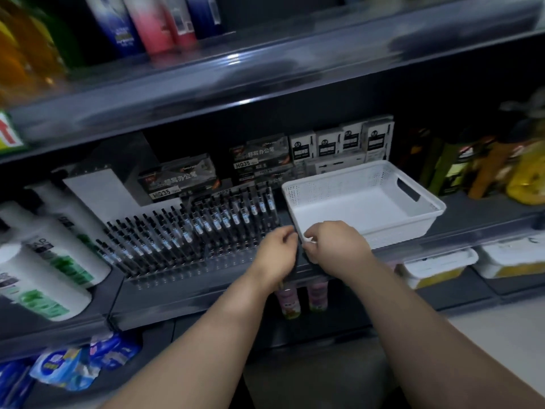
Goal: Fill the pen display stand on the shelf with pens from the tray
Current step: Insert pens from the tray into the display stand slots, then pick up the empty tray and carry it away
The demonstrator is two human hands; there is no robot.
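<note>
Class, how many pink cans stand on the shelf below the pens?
2: one pink can by the left forearm, another right of it. More may be hidden.

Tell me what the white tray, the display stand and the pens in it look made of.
White tray: moulded plastic, matt, judging by its perforated walls and cut-out handle.
Display stand: likely clear acrylic or similar plastic, glossy; its bare front rows show through and glint.
Pens: apparently plastic, black with clear labelled barrels; blur hides more.
</note>
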